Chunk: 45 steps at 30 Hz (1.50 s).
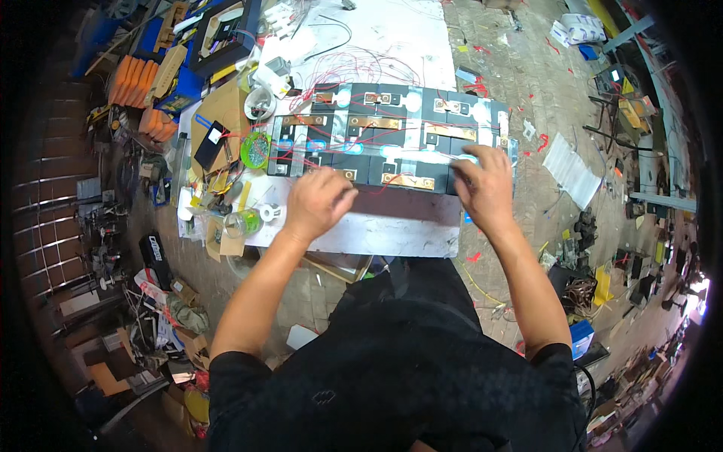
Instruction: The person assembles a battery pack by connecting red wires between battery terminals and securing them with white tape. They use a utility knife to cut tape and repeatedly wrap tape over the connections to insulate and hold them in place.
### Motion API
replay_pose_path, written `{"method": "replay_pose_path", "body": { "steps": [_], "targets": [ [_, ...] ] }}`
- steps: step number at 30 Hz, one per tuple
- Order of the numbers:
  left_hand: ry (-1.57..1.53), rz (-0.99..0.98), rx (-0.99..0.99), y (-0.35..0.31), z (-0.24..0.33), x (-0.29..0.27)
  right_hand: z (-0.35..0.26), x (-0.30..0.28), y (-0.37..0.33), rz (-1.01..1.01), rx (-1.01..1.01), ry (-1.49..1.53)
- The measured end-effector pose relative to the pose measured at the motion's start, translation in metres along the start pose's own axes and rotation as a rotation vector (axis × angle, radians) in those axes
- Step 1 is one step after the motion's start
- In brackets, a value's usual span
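A block of several black battery cells [374, 136] stands on the white tabletop, with copper bars [374, 122] bolted across its terminals and thin red wires [361, 69] trailing over it. At its near left edge is my left hand [319, 202], fingers curled in and thumb close to them; what they pinch, if anything, is too small to make out. My right hand [486, 187] bends over the near right end, its fingers drawn together beside a bright, shiny strip [429, 154] along the cells. Whether that hand holds the strip cannot be made out.
Left of the block are a green bowl [255, 150] of small parts, a roll of tape [260, 102], a black box-shaped device [211, 145] and a clear jar [246, 221]. The white tabletop [392, 226] ends just before my body. Scraps and tools litter the floor around.
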<state>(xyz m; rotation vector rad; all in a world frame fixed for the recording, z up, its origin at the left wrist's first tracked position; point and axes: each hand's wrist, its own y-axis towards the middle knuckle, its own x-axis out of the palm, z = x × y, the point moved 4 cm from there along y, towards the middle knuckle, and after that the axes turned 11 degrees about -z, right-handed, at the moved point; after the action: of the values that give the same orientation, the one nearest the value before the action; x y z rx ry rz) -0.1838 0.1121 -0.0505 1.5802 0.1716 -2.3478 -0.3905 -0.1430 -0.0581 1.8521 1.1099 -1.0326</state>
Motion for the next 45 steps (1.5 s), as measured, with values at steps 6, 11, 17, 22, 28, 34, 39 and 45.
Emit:
{"method": "replay_pose_path", "body": {
  "steps": [6,11,17,22,28,34,39,45],
  "targets": [
    [-0.031,-0.063,-0.324,-0.049,-0.021,0.059,-0.061,0.046,0.029,-0.075,-0.136,0.044],
    [0.010,-0.202,-0.507,-0.044,-0.029,0.094,-0.069,0.060,0.039,-0.164,-0.184,0.033],
    [0.072,-0.209,-0.559,-0.071,-0.057,0.092,-0.064,0.063,0.037,-0.200,-0.186,-0.018],
    [0.162,-0.148,-0.856,-0.096,-0.115,-0.012,-0.067,0.062,0.037,-0.200,-0.194,-0.039],
    [-0.236,0.120,-0.619,-0.038,-0.173,-0.100,-0.067,0.066,0.043,-0.162,-0.135,-0.073],
    [-0.165,-0.059,-0.601,0.022,-0.221,-0.079,-0.052,0.073,0.050,-0.082,0.046,-0.182],
    [-0.076,-0.118,-0.752,0.023,-0.190,-0.067,-0.046,0.065,0.042,-0.077,0.099,-0.128],
    [-0.186,0.113,-0.650,-0.031,-0.192,-0.056,-0.058,0.057,0.033,-0.044,0.036,-0.016]
  ]
}}
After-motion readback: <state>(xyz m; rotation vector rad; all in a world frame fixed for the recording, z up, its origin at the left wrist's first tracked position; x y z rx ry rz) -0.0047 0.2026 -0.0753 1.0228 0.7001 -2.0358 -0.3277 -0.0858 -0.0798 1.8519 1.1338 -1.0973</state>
